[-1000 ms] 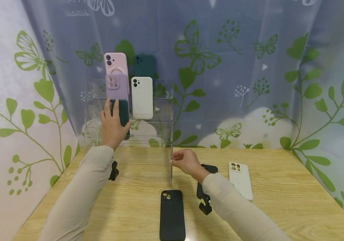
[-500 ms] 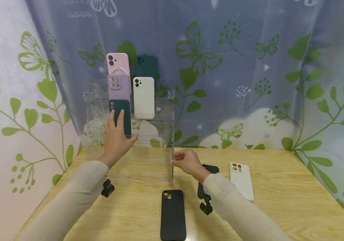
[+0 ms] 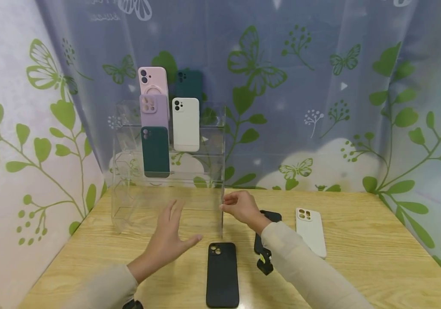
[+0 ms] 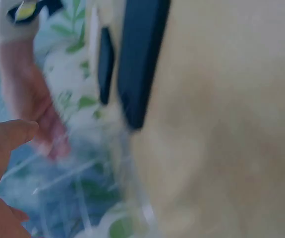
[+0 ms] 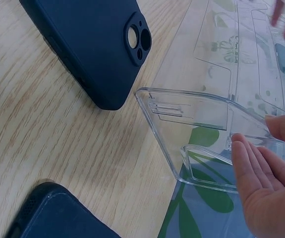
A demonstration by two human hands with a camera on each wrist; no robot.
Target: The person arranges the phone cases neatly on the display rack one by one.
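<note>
My left hand (image 3: 166,240) is open with spread fingers, low in front of the clear acrylic display stand (image 3: 189,201), holding nothing. It is left of a black phone case (image 3: 222,274) lying on the table. My right hand (image 3: 241,208) pinches the right side edge of the stand; in the right wrist view, the thumb and bent fingers (image 5: 254,168) are at its clear side panel. On the stand's left column, a dark green case (image 3: 156,152) leans below a lilac case (image 3: 155,109) and a pink case (image 3: 153,79). Beside them are a white case (image 3: 185,124) and another green case (image 3: 189,83).
Another black phone case (image 3: 264,244) lies partly under my right forearm. A white case (image 3: 310,231) with a large camera cutout lies to its right on the wooden table (image 3: 375,257). A patterned curtain (image 3: 321,107) hangs behind the stand.
My left hand has let go of the dark green case on the stand's left column and drawn down and back towards the table. The right hand stays at the stand's edge.
</note>
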